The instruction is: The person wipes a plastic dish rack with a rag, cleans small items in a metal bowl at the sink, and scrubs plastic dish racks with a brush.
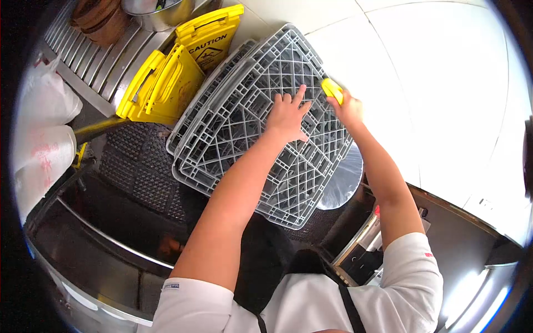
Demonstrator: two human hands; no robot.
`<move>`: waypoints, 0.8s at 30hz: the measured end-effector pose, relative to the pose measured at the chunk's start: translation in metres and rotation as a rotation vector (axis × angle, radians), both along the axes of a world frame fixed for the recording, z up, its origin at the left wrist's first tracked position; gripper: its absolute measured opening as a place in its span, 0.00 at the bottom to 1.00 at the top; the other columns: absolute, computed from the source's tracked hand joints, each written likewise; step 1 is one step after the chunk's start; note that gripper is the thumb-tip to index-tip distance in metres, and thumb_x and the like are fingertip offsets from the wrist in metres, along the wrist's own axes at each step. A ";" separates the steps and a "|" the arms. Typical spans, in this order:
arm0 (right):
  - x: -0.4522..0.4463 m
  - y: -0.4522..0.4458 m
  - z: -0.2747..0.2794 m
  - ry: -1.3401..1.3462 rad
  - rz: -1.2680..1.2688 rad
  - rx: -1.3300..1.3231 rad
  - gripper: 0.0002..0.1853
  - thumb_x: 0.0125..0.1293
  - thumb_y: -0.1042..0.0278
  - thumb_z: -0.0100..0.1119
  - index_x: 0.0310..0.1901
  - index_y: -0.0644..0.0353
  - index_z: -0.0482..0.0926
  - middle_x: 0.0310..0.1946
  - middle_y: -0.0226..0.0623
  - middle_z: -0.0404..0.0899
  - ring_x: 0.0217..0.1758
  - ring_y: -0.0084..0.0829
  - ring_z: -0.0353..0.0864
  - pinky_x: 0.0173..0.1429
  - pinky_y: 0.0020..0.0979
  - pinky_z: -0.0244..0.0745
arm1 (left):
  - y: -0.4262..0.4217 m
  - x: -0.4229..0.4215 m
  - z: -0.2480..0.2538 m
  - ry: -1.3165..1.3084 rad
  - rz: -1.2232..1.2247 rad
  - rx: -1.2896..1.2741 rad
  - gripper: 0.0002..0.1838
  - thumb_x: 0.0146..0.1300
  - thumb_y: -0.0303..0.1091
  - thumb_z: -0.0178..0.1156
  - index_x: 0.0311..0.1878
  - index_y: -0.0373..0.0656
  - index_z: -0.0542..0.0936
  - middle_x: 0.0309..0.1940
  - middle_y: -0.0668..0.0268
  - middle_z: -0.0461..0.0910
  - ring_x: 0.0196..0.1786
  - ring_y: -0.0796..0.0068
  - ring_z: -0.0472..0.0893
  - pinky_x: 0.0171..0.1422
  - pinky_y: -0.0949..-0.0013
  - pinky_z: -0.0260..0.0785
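Note:
Grey plastic crates (pixel 230 130) lean in a stack in front of me, their lattice faces turned up toward the camera. My left hand (pixel 286 117) lies on the lattice of the top crate with its fingers spread and nothing in it. At the crate's upper right edge, my right hand (pixel 348 108) is closed around a small yellow object (pixel 332 90). The grip and glare hide its exact kind; its end meets the crate's rim or hangs just over it.
Two yellow caution signs (pixel 166 83) stand left of the crates, beside a ribbed metal rack (pixel 91 61) bearing a steel bowl (pixel 158 16). White bags (pixel 47 144) hang far left. A clear plastic-covered round item (pixel 344 180) sits right of the crates. Black mat (pixel 141 158) covers the floor.

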State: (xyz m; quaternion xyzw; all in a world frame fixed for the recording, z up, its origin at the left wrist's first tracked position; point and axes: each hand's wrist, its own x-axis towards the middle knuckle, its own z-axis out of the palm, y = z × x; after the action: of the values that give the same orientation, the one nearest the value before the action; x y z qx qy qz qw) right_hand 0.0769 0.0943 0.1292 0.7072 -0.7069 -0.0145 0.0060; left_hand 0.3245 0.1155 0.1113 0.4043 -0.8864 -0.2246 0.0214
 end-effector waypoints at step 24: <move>-0.003 0.008 -0.015 -0.085 -0.094 -0.060 0.27 0.64 0.38 0.64 0.48 0.55 0.82 0.34 0.49 0.86 0.38 0.54 0.86 0.44 0.50 0.80 | 0.000 -0.006 0.009 -0.040 -0.008 0.037 0.56 0.45 0.75 0.68 0.77 0.62 0.65 0.83 0.57 0.44 0.66 0.50 0.72 0.73 0.45 0.59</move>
State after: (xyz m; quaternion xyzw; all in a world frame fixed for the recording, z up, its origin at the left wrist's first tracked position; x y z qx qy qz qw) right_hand 0.0735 0.1018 0.1147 0.6726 -0.7391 0.0364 -0.0033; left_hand 0.3184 0.1154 0.1203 0.4055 -0.8839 -0.2330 -0.0045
